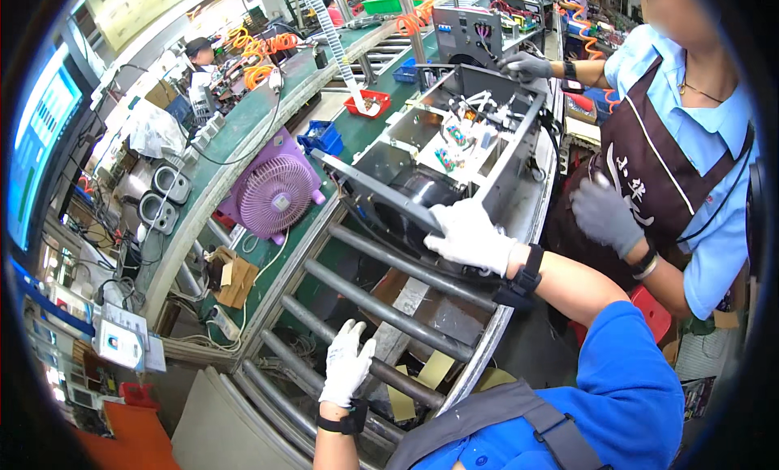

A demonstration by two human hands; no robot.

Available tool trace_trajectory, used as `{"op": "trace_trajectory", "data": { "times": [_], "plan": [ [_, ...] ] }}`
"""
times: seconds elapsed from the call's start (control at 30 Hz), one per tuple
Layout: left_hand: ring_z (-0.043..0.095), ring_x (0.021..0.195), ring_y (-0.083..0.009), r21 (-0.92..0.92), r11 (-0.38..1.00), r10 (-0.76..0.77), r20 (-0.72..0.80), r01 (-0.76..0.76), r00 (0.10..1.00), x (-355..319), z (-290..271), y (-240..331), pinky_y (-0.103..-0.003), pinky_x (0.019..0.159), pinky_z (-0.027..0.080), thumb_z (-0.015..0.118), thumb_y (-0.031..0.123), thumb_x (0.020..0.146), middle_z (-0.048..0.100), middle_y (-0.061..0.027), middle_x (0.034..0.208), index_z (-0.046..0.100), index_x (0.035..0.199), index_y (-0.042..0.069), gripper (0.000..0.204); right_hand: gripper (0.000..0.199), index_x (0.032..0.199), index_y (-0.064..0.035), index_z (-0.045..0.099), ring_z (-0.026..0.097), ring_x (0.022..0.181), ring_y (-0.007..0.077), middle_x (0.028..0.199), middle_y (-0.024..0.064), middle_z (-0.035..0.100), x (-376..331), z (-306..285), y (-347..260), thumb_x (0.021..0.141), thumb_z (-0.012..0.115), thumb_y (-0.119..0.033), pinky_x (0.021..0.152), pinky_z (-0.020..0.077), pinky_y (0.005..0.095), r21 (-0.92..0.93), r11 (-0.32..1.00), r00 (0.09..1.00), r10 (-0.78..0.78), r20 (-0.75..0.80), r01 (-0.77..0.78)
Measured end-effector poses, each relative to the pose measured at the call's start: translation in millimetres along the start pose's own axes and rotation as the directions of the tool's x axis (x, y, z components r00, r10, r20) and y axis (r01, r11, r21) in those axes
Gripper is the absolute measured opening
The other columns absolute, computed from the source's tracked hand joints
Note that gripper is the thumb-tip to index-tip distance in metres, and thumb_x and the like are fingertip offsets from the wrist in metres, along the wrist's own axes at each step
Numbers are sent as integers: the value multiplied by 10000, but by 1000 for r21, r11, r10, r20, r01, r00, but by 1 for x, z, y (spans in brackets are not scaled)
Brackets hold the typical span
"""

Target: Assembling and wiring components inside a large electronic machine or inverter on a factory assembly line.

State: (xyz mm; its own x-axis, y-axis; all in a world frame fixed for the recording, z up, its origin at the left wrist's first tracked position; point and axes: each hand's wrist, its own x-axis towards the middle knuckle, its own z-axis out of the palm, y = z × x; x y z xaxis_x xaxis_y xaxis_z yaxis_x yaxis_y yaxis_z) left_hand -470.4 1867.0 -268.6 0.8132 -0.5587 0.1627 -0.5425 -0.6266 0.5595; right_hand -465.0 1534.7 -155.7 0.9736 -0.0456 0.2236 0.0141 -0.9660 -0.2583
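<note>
A grey metal chassis (519, 133) with wiring and white parts inside lies on the roller conveyor (381, 296). My right hand (471, 236), in a white glove, grips the chassis at its near corner, next to the round black opening. My left hand (347, 364), also white-gloved, hovers over the steel rollers nearer to me, fingers spread, holding nothing. A co-worker in a light blue shirt and brown apron stands to the right; one grey-gloved hand (526, 64) rests on the chassis's far end, the other (604, 214) hangs beside the conveyor.
A purple fan (274, 188) stands left of the rollers on the green belt (357, 129). A red tray (367, 103) and blue bins (323, 136) lie farther along. Orange coiled hoses (264, 52) hang at the back. A monitor (36, 137) is at far left.
</note>
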Motion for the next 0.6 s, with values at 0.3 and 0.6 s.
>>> {"op": "trace_trajectory", "data": {
  "times": [0.3,0.6],
  "plan": [
    [508,1202,-376,-313,926,-237,-53,210,970,-50,1,-2,-418,1032,388,591,283,909,544,-228,1281,587,1207,33,389,435,800,-13,563,599,758,340,767,186,602,41,13,-38,725,690,-423,675,452,424,189,978,934,19,356,-92],
    [513,1210,-355,-411,856,-357,-31,314,934,-99,4,-6,-386,1036,390,599,233,891,560,-228,1261,570,1206,-26,409,443,864,51,616,635,859,371,838,242,642,33,-1,-50,702,656,-359,771,488,419,143,980,904,66,422,-138]
  ]
}}
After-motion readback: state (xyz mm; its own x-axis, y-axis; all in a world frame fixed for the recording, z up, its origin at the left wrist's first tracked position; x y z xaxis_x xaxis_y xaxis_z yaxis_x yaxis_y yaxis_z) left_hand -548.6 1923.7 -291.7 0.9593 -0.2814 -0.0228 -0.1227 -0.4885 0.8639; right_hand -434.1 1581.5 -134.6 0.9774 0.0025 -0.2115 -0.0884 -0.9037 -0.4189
